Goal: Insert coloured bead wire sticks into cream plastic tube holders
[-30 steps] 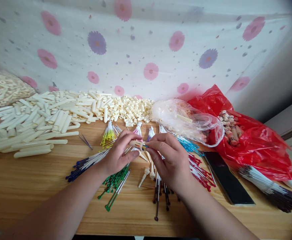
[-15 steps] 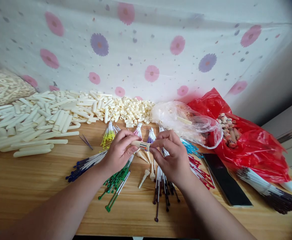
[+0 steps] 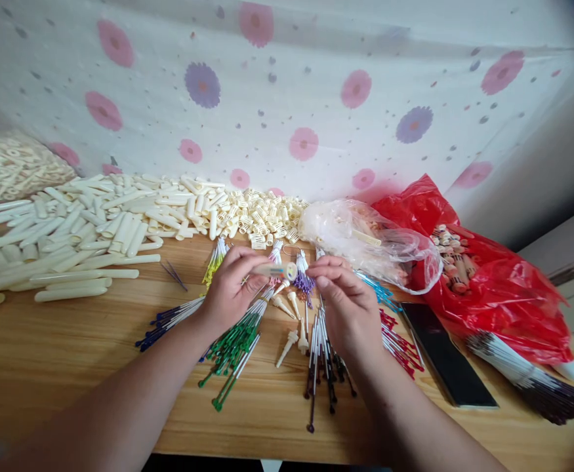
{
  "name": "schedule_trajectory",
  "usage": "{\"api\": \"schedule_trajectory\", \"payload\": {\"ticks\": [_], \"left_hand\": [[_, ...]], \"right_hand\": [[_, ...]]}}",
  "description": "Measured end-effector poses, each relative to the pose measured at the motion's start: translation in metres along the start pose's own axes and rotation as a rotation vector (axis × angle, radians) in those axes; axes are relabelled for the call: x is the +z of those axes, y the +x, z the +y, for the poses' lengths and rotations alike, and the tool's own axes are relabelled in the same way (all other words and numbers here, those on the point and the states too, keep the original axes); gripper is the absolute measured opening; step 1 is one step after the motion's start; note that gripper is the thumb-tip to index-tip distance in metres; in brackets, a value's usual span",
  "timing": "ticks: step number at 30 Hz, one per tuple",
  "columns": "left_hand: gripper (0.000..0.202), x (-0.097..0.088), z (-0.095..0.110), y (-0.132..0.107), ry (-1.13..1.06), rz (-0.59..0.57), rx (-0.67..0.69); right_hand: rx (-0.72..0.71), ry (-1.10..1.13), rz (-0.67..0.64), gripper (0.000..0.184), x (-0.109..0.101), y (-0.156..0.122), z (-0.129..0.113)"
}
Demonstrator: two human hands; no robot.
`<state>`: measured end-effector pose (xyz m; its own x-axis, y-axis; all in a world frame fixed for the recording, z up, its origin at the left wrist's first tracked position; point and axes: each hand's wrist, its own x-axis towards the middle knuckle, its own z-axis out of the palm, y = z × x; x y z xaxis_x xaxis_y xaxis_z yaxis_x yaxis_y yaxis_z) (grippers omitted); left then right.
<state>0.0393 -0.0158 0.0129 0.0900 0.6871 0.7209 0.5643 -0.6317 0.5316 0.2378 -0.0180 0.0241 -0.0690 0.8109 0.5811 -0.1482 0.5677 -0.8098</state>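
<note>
My left hand (image 3: 230,288) is closed round a short cream pen barrel (image 3: 277,269) with coloured bits at its end, held level above the wooden table (image 3: 70,354). My right hand (image 3: 348,308) hovers just right of the barrel's tip, fingers curled and slightly apart from it; whether they pinch anything is hidden. Beneath the hands lie fanned bundles of thin refills: yellow (image 3: 215,259), blue (image 3: 171,314), green (image 3: 235,344), black (image 3: 321,357), red (image 3: 397,341) and purple (image 3: 304,272). A few small cream cone tips (image 3: 287,344) lie between them.
Long cream pen tubes (image 3: 70,236) are heaped at the left, small ribbed cream parts (image 3: 262,219) behind. A clear bag (image 3: 365,239) and a red bag (image 3: 493,282) of parts sit at the right, with a black phone (image 3: 441,357) and a dark refill bundle (image 3: 533,380). A flowered cloth (image 3: 287,98) hangs behind.
My right hand has come off the barrel's end and drawn back slightly. My left hand has lifted the barrel a little; its tip now points free.
</note>
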Motion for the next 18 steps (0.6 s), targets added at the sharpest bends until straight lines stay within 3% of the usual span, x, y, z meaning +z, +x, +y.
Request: {"api": "schedule_trajectory", "payload": {"ticks": [3, 5, 7, 10, 12, 18], "left_hand": [[0.030, -0.009, -0.014, 0.007, -0.158, 0.149, -0.187], [0.034, -0.016, -0.021, 0.013, -0.299, 0.235, -0.278], [0.036, -0.024, -0.025, 0.018, -0.420, 0.287, -0.287], [0.035, -0.038, -0.022, 0.023, -0.522, 0.309, -0.241], [0.032, -0.049, -0.017, 0.025, -0.555, 0.309, -0.208], [0.020, -0.075, -0.010, 0.020, -0.453, 0.290, -0.274]], "right_hand": [[0.024, -0.061, 0.025, 0.008, -0.006, 0.007, 0.007], [0.048, -0.168, -0.110, 0.007, -0.002, 0.012, 0.008], [0.019, -0.300, -0.354, 0.008, 0.010, 0.017, 0.006], [-0.129, -0.597, -0.758, 0.012, 0.043, 0.024, 0.008], [-0.220, -0.854, -0.961, 0.018, 0.070, 0.026, 0.015], [-0.296, -0.996, -1.134, 0.017, 0.133, 0.019, 0.042]]}}
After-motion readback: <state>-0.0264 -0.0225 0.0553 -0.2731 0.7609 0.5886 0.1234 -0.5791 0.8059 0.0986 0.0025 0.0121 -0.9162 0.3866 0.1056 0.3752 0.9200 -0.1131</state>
